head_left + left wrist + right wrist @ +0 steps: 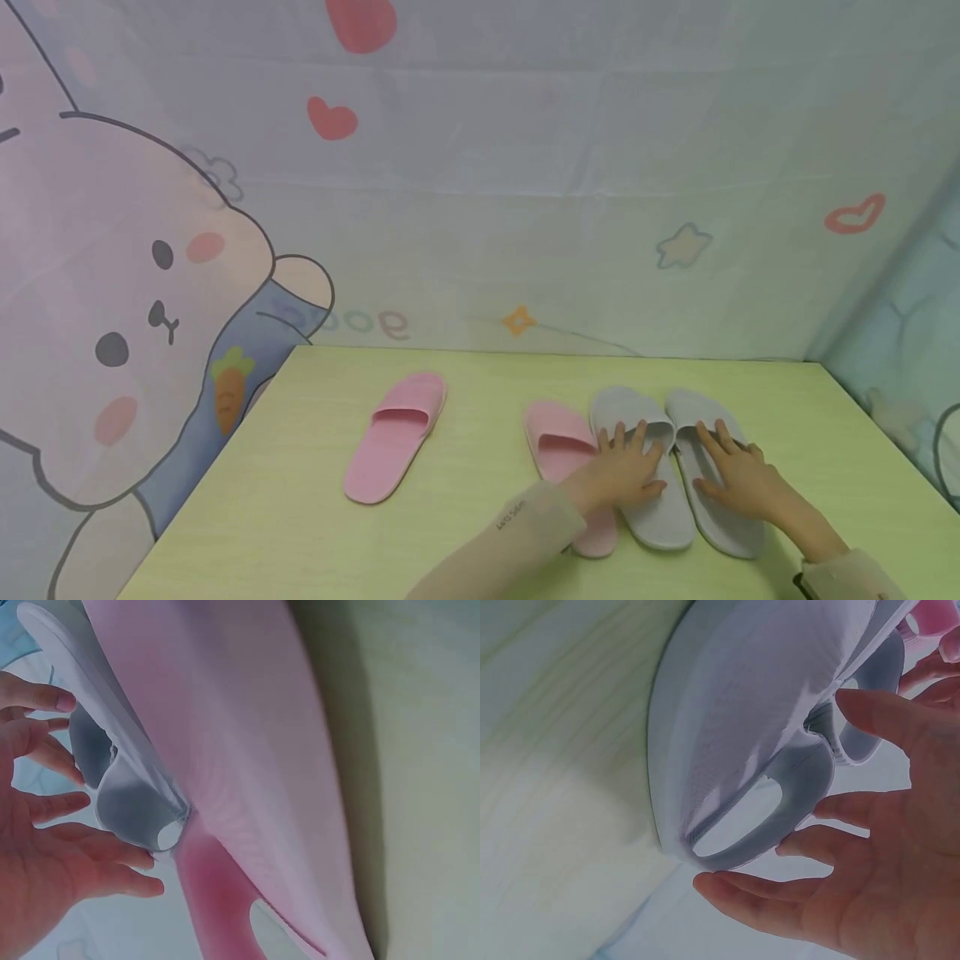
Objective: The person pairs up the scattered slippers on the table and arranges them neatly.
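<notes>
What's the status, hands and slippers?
Left hand flat on left grey slipper. Right hand flat on right grey slipper. Pink slipper touching alongside.

**Lighting and picture quality**

Head view: soft, even, slightly hazy light; colours washed out; faint shadows on the bench [315,500] just below the fingers [633,437]. Backdrop edges bow slightly. Left wrist view: close-range blur; dark shadow band on the bench, right of the pink slipper [247,750]. Right wrist view: blurred, bluish cast; grey slipper [757,697] soft-edged beside the fingers [885,712].

Two pink slippers [395,437] and two grey slippers [645,475] on a yellow-green table [300,500].
</notes>
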Tool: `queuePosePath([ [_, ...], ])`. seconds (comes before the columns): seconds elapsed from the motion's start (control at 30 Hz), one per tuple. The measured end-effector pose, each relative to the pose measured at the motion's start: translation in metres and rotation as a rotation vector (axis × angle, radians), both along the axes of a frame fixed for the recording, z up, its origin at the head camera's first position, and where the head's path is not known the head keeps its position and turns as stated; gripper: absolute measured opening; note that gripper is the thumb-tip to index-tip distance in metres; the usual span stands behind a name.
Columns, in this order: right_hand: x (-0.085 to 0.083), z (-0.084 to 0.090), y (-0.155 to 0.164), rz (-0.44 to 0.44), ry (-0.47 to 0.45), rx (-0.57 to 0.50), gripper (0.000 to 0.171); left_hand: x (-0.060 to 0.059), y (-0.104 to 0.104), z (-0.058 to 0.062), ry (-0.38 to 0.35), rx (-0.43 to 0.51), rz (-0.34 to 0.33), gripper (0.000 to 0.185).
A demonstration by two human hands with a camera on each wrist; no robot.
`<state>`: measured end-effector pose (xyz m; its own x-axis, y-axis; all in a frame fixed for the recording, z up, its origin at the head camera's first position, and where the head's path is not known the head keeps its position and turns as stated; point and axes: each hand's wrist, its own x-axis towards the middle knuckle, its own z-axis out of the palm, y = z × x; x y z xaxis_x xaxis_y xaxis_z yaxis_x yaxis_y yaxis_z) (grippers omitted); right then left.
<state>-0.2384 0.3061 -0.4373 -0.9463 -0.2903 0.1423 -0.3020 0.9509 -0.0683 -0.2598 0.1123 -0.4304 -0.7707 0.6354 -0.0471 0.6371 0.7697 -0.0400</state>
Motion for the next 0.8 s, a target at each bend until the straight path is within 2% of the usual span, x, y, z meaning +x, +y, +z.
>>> queuePosePath([
  [0.3, -0.011, 0.000, -0.002, 0.042, 0.024, -0.013, 0.072, -0.010, -0.003, 0.002, -0.002, -0.048, 0.006, 0.057],
  [0.57, -0.019, -0.001, -0.003, 0.051, 0.008, -0.028, 0.072, -0.019, -0.004, 0.003, -0.056, -0.009, 0.016, 0.057],
  [0.8, -0.026, 0.001, -0.003, 0.054, -0.015, -0.030, 0.073, -0.026, -0.005, 0.009, -0.109, 0.002, 0.028, 0.060],
])
